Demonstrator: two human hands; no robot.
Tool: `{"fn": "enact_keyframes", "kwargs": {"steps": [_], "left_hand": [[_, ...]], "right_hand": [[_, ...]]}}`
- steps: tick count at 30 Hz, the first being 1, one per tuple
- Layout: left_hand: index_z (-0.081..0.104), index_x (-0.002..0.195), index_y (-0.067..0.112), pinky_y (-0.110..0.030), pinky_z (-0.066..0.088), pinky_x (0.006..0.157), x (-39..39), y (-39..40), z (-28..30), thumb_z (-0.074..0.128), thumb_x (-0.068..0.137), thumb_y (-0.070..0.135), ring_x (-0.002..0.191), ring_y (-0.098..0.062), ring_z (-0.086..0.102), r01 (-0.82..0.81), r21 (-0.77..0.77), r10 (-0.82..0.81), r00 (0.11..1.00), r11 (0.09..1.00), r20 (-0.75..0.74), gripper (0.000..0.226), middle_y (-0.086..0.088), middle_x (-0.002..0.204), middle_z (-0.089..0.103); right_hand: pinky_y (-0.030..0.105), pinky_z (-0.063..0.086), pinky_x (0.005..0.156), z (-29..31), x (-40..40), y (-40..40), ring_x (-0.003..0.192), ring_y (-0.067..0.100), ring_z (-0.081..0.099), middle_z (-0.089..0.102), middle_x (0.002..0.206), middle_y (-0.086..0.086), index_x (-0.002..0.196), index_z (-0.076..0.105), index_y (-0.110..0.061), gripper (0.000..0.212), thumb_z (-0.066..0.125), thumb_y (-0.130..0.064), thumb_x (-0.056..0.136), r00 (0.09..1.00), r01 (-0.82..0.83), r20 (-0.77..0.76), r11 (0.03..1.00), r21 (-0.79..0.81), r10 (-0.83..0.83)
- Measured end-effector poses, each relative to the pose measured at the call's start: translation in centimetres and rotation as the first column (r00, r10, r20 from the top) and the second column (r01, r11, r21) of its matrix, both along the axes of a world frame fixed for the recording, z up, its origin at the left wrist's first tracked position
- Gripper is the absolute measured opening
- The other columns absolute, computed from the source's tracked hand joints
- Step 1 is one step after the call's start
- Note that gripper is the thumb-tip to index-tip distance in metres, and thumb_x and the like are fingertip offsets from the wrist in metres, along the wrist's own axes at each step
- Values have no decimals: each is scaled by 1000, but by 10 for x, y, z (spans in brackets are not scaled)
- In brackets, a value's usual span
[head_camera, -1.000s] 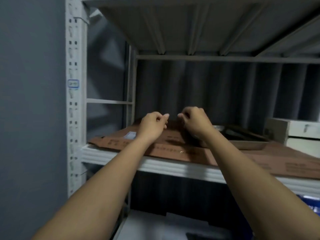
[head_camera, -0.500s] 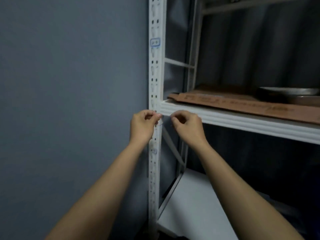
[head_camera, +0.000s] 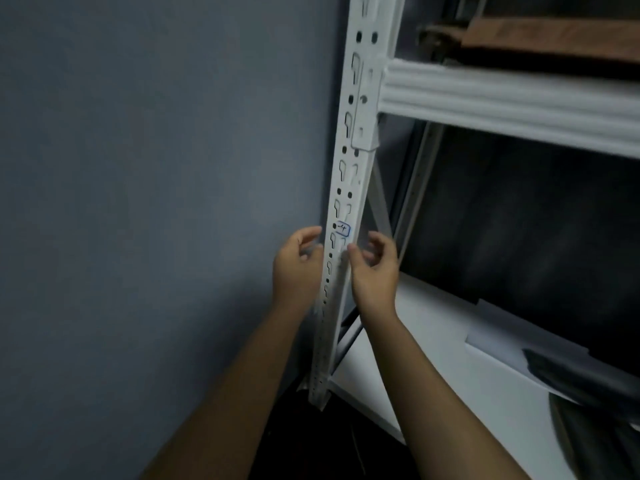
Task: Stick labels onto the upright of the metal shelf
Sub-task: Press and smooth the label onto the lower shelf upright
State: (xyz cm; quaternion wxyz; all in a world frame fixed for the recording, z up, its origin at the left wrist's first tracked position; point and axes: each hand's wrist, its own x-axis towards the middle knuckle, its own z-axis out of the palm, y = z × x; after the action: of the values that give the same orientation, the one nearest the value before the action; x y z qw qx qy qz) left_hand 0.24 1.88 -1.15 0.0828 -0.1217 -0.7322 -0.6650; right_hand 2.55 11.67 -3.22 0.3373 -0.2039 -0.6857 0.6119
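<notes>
The white perforated upright (head_camera: pixel 349 140) of the metal shelf runs from the top of the view down to the floor. A small white label with a blue border and handwriting (head_camera: pixel 343 230) is stuck on its face, just above my hands. My left hand (head_camera: pixel 297 265) is on the left side of the upright, fingers curled and apart, holding nothing. My right hand (head_camera: pixel 375 268) is on the right side, its thumb tip touching the upright just below the label, its other fingers loose and apart.
A grey wall (head_camera: pixel 156 202) fills the left. A white ribbed shelf beam (head_camera: pixel 502 102) crosses at upper right with brown cardboard (head_camera: pixel 554 39) on it. Below lies a white lower shelf board (head_camera: pixel 433 358) with dark objects (head_camera: pixel 588 393) at the right.
The view swung down and left from the cardboard shelf to the lower upright. My hands dropped below the beam and parted to either side of the upright, where a label now sits.
</notes>
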Motion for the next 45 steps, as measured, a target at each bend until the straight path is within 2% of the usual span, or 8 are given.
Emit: {"fn": "enact_keyframes", "kwargs": {"steps": [3, 7, 12, 17, 22, 31, 35, 45], "left_hand": [[61, 99, 26, -6, 47, 68, -12, 14, -7, 55, 92, 14, 84, 6, 58, -16, 17, 16, 1000, 1000, 12, 15, 16, 92, 62], [64, 98, 29, -31, 54, 83, -33, 26, -17, 55, 92, 23, 93, -5, 62, -67, 4, 68, 997, 998, -43, 13, 5, 105, 64], [62, 97, 28, -16, 51, 74, -39, 37, -17, 59, 91, 21, 89, -1, 59, -123, 35, 127, 979, 992, -162, 10, 7, 102, 55], [62, 96, 19, -32, 53, 83, -43, 44, -25, 62, 90, 18, 96, -12, 57, -187, -14, 173, 934, 982, -312, 7, 3, 106, 52], [71, 89, 17, -3, 23, 91, -43, 44, -30, 67, 85, 19, 108, -15, 38, -409, -63, 318, 787, 910, -528, 6, -5, 115, 54], [66, 88, 18, -23, 30, 86, -47, 44, -34, 61, 86, 26, 110, -19, 33, -427, -202, 239, 772, 881, -589, 10, -5, 120, 49], [63, 82, 23, -31, 33, 90, -43, 41, -38, 63, 84, 29, 112, -14, 31, -355, -228, 209, 847, 907, -488, 7, 1, 120, 46], [69, 82, 24, -9, 28, 89, -48, 38, -26, 69, 82, 27, 111, -8, 29, -368, -100, 280, 834, 925, -476, 3, 8, 114, 42]], "right_hand": [[26, 49, 94, -3, -15, 0, 116, 11, 54, 54, 128, -1, 133, 49, -20, 42, 61, -20, 93, 996, -10, -93, 997, -72, 3], [10, 50, 74, -4, -24, -2, 98, -1, 63, 63, 117, 6, 126, 53, -10, 30, 55, -10, 96, 967, -57, -253, 996, -62, 39], [8, 48, 69, -8, -30, 5, 86, -8, 62, 62, 108, 4, 119, 54, -5, 24, 54, -5, 95, 955, -55, -290, 998, 0, 53], [9, 48, 72, -14, -35, 2, 91, -4, 62, 63, 109, 1, 117, 55, -6, 22, 56, -7, 95, 953, -13, -301, 1000, 8, 15], [11, 49, 73, -15, -38, 2, 95, 1, 63, 64, 111, 2, 117, 55, -6, 22, 56, -10, 96, 955, 0, -298, 1000, 3, 1], [12, 50, 75, -14, -37, 2, 94, -2, 63, 64, 107, -5, 117, 55, -7, 21, 55, -9, 96, 954, -11, -300, 1000, -6, 9], [14, 51, 76, -15, -36, 4, 94, -2, 64, 64, 106, -7, 117, 54, -7, 21, 54, -7, 96, 954, -46, -298, 999, -21, 37], [11, 50, 74, -16, -35, 12, 93, -3, 64, 64, 105, -4, 117, 54, -1, 23, 56, -7, 95, 952, -83, -294, 996, 15, 83]]}}
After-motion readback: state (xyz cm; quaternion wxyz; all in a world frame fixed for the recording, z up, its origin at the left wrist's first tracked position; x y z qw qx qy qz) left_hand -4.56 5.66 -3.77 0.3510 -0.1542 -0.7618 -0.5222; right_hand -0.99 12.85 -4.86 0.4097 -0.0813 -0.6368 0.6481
